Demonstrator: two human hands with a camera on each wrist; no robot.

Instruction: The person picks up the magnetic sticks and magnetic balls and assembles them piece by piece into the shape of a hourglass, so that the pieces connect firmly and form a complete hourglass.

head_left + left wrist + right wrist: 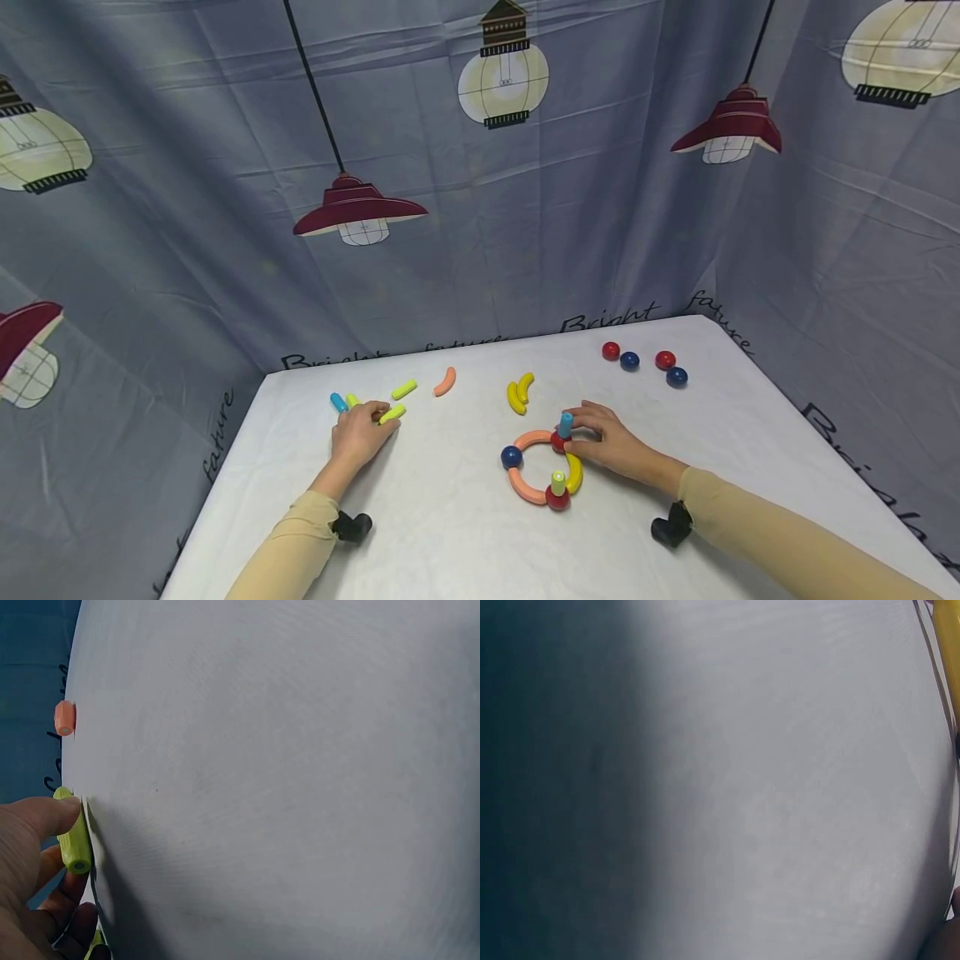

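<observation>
My left hand (360, 435) pinches a yellow-green stick (74, 840) between thumb and fingers at the table's left side. A blue stick (338, 402) and another yellow-green stick (352, 401) lie beside that hand. At the ring of joined pieces, my right hand (617, 444) holds a red ball (558, 444), thumb in front and fingers behind; a blue stick (566, 423) stands upright on it. The ring also has a yellow curved piece (575, 475), two salmon curved pieces (527, 490), a dark blue ball (512, 457) and a front red ball (557, 500) bearing an upright yellow-green stick (558, 480).
Behind the ring lie two yellow curved pieces (516, 398). A loose salmon curved piece (445, 382) and a yellow-green stick (404, 389) lie toward the back left. Red balls (665, 360) and dark blue balls (677, 377) sit at the back right of the white table (442, 533).
</observation>
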